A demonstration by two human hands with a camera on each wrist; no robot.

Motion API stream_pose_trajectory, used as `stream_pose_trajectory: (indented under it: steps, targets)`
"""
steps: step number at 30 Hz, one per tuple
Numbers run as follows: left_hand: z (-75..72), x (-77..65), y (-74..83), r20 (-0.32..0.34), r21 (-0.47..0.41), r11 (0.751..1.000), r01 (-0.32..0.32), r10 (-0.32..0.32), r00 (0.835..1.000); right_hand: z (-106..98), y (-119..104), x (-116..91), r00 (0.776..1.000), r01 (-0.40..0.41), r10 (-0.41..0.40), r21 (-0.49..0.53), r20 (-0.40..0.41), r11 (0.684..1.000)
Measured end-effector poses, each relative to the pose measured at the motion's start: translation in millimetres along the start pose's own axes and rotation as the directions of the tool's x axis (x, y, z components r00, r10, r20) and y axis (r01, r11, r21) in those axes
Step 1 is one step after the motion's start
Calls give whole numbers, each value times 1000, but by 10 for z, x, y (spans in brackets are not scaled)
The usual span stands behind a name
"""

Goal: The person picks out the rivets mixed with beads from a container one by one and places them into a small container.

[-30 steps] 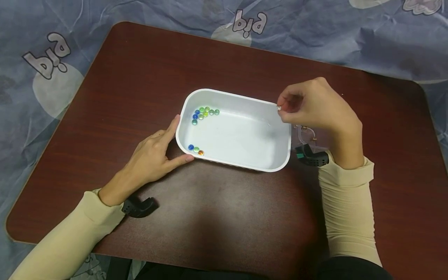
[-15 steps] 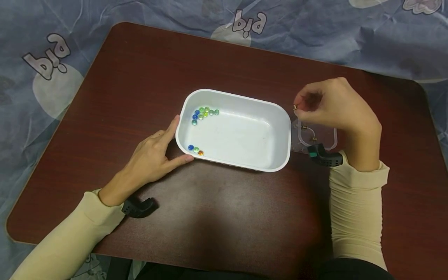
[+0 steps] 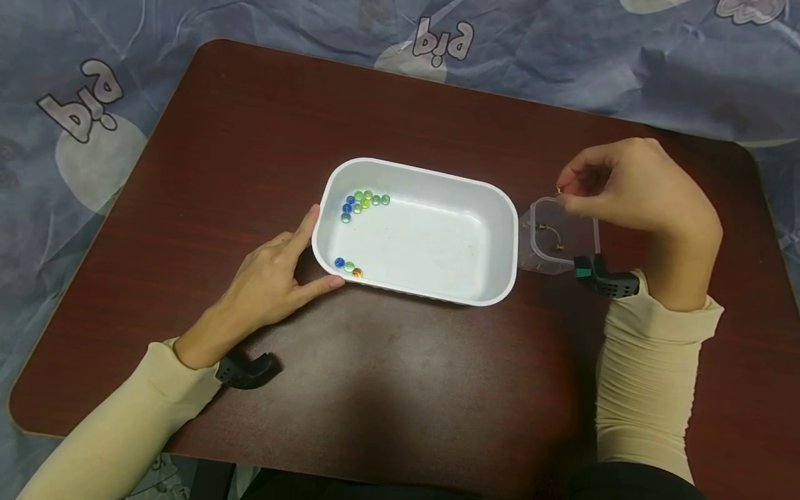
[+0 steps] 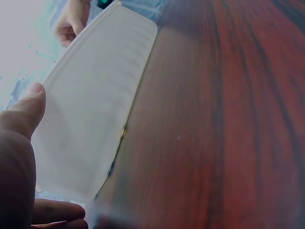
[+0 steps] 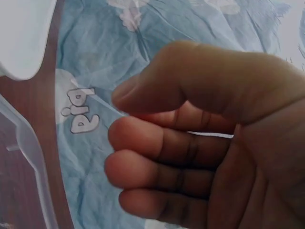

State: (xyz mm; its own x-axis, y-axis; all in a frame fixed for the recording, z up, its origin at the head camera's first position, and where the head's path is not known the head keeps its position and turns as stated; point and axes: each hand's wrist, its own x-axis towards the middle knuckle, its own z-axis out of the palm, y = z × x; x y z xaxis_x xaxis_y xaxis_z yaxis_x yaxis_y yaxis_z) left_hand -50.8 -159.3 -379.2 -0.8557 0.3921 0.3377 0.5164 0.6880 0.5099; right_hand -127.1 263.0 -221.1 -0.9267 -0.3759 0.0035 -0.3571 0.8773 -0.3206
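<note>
My left hand [image 3: 275, 278] rests against the left end of a white plastic tray [image 3: 425, 243], thumb on the near side and fingers spread along the end. In the left wrist view the thumb [image 4: 33, 98] touches the tray's side. Several glass marbles [image 3: 359, 203] lie inside at the left, in two groups. At the right, my right hand [image 3: 650, 184] pinches a tiny gold-coloured spool-shaped metal piece [image 3: 559, 189] between thumb and finger, above the rim of a clear plastic box [image 3: 565, 257]. That piece is not visible in the right wrist view.
Inside the clear box are a few small gold pieces [image 3: 558, 247] and a pale curved line. The box stands right beside the tray on the brown table [image 3: 400, 389]. Blue cloth [image 3: 300, 24] with printed letters lies beyond the table's edge.
My right hand has moved right, from over the tray's right rim to over the clear box, still pinching the gold piece. My left hand and the marbles have stayed put.
</note>
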Motion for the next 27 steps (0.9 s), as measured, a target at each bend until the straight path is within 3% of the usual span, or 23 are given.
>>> stream_pose_trajectory:
  steps: [9, 27]
  targets:
    - [-11, 10, -3, 14, -4, 1000, 10, -10, 1000, -89, 88, -81, 992, -125, 124, 41, 27, 991]
    - [-10, 8, -6, 18, -7, 1000, 10, -10, 1000, -109, 141, -103, 993, -107, 105, 33, 51, 994]
